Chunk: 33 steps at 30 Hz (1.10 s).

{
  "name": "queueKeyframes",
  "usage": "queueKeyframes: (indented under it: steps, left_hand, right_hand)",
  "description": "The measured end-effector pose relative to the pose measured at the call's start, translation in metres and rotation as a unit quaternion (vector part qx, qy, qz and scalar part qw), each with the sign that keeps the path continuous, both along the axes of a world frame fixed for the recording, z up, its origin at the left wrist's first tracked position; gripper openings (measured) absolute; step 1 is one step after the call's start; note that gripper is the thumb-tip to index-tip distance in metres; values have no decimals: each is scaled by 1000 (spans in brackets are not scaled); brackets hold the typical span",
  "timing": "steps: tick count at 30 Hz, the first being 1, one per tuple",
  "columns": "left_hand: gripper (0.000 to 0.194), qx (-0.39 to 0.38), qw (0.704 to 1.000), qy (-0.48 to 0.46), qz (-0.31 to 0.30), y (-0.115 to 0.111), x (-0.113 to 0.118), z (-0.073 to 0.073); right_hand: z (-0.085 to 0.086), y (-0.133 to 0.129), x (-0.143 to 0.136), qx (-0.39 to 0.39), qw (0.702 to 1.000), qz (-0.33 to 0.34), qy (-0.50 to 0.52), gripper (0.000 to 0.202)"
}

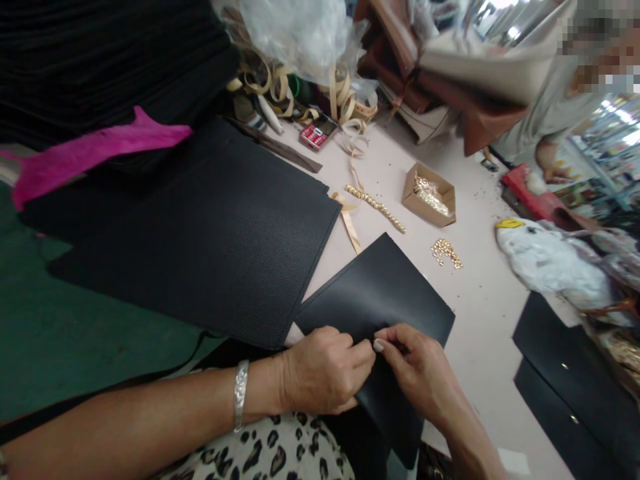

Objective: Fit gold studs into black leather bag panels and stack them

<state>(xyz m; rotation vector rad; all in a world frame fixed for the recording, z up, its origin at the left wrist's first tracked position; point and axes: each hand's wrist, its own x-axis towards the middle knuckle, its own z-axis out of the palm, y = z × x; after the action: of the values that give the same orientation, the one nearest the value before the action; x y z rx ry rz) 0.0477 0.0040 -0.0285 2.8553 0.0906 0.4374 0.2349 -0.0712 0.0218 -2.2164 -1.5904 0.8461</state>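
Note:
A black leather panel [380,287] lies at the table's near edge, its lower part hanging toward my lap. My left hand [327,370] is closed on the panel's near left side, with its curled fingertips against the surface. Close beside it, my right hand [423,373] pinches thumb and forefinger together over the panel. Whatever sits between those fingertips is too small to make out. Farther out lie a loose pile of small gold metal pieces [447,253], a row of gold pieces [376,208] and a small cardboard box [407,190] holding more in plastic.
Larger black leather panels [225,240] are stacked at left, under a pink strip [95,157]. Two black pieces with gold fittings [575,373] lie at right. Cream tape [345,100] and a red calculator [316,136] sit behind. Across the table, a person stands near brown bags [470,100].

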Motion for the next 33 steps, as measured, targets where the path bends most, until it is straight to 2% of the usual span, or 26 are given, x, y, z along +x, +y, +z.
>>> queueKeyframes:
  steps: [4,8,13,18,22,25,28,31,33]
  left_hand:
    - [47,-2,1000,-3,3,1,0,1]
    - [42,-15,1000,-4,0,2,0,2]
    - [36,-26,1000,0,-4,2,-1,3]
    - [30,-35,999,-11,-1,1,-1,2]
    - [33,-35,999,-6,-2,2,-1,3]
    - [35,-55,998,17,-7,2,-2,6]
    - [40,-71,997,35,16,2,-3,6]
    - [47,-74,996,-6,41,3,0,2]
    - [48,-92,993,-59,46,5,4,-1]
  right_hand:
    - [1,3,1,-18,1000,-3,10,18]
    - [8,13,3,-77,997,-8,24,17]
    - [16,33,4,-160,987,13,-29,10]
    - [16,46,5,-232,973,-16,-14,10]
    - [13,51,8,-242,970,-27,-6,8]
    - [12,49,6,-219,975,-37,-2,4]
    - [21,36,-1,-138,989,-50,23,5]
    - [43,5,-16,1,996,-73,48,12]
    - [57,-25,-29,40,989,-89,108,15]
